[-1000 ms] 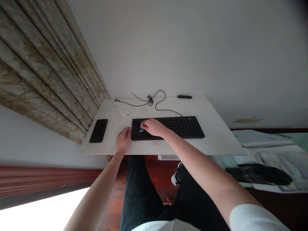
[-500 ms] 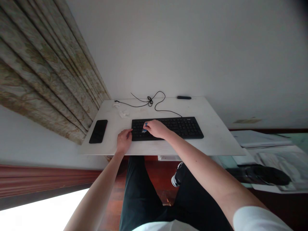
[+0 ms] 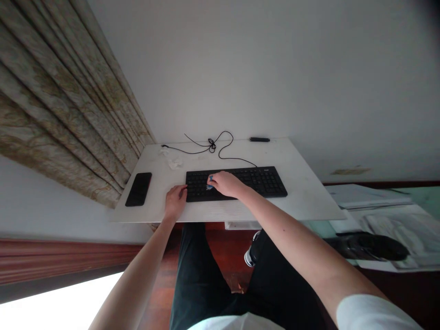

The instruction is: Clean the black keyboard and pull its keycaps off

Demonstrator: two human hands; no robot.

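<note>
A black keyboard (image 3: 268,182) lies on the white table (image 3: 302,201). My left hand (image 3: 176,200) rests at its left end, with the fingers bent against the edge. Over the left half of the keys, my right hand (image 3: 227,184) is closed on a small blue brush (image 3: 211,178); its pale lower end touches or hovers just over the keys. The fingers and the arm hide part of the keyboard.
A phone (image 3: 139,189) lies at the left. Behind the keyboard are its coiled cable (image 3: 212,145), crumpled white tissue (image 3: 175,163) and a dark slim object (image 3: 260,139) by the wall. A curtain (image 3: 68,91) hangs at the left.
My right hand has shifted slightly to the right along the keys with the blue brush. The left hand stays at the keyboard's left end. The whole view has moved a little.
</note>
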